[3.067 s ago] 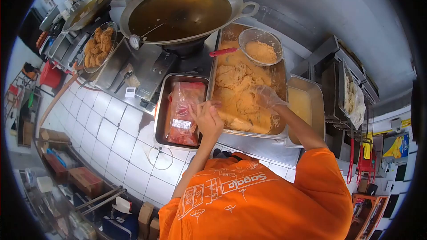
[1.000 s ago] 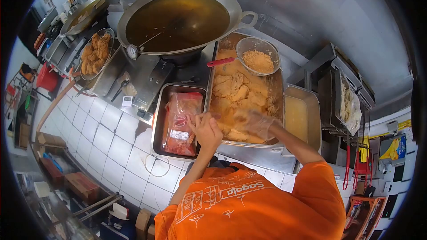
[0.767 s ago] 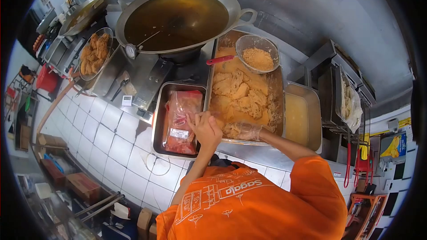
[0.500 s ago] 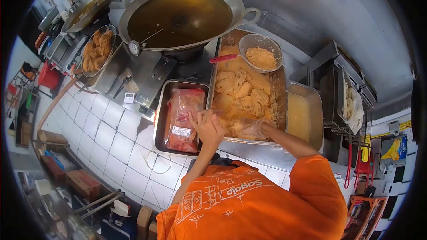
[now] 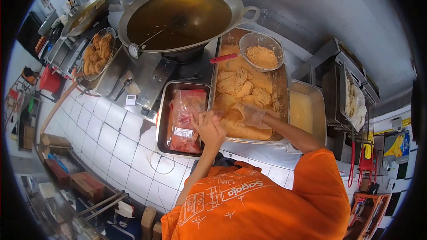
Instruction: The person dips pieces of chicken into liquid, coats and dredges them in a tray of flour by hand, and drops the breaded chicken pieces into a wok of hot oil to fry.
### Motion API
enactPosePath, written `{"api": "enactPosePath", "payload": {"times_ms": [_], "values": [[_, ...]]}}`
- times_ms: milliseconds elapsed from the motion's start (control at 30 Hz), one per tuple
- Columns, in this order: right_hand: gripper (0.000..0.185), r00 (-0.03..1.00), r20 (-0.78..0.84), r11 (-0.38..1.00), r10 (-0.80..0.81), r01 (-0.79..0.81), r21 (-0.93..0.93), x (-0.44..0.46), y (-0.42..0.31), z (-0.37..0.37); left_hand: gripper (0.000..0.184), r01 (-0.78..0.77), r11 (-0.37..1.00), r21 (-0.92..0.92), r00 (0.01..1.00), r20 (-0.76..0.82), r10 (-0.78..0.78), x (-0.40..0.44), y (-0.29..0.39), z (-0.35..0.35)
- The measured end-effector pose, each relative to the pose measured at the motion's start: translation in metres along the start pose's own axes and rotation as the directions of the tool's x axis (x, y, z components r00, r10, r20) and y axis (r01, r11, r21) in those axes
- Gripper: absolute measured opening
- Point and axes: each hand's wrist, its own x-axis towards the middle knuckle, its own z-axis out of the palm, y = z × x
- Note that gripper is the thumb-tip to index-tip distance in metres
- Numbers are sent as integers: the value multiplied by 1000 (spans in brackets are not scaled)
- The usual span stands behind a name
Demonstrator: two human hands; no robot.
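Note:
My left hand is bare, its fingers apart and holding nothing I can see. It hovers over the near right side of a metal tray, beside a clear plastic bag of red raw meat with a white label; whether a fingertip touches the bag is unclear. My right hand, in a clear plastic glove, reaches into a large metal tray of tan breading flour. Its fingers are coated and partly lost in the flour, so their grip is hidden. Several breaded pieces lie just beyond it.
A strainer of crumbs rests on the breading tray's far end. Behind stands a wide pan of oil with a thermometer. A pan of pale liquid is at right. Fried pieces fill a wire basket at left.
My right hand has moved farther into the breading tray, away from its near edge, uncovering flour there. My left hand stays nearly in place, a little lower.

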Motion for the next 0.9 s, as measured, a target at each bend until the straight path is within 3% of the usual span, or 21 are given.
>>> {"api": "enactPosePath", "payload": {"times_ms": [67, 167, 200, 500, 700, 900], "values": [[72, 999, -40, 978, -35, 43, 206, -17, -3, 10, 34, 7, 1000, -3, 1000, -12, -7, 1, 3, -1], [77, 996, -90, 835, -22, 68, 546, -34, -31, 6, 36, 6, 1000, 3, 1000, 6, -6, 2, 7, -4], [76, 984, -139, 792, -108, 170, 586, -16, -12, 34, 36, 1, 1000, 24, 1000, 1, -1, 0, 3, 0], [66, 965, 165, 898, -203, 116, 425, 36, -26, 47, 43, 0, 999, 44, 1000, 22, -1, 2, 7, -3], [62, 991, 33, 902, -127, 102, 419, 13, -19, 40, 46, 4, 997, 80, 998, 61, -9, 4, 9, -6], [57, 945, -311, 954, 98, 0, 300, -38, 19, -27, 40, 2, 999, 33, 1000, 31, -3, 5, 3, 2]]}}
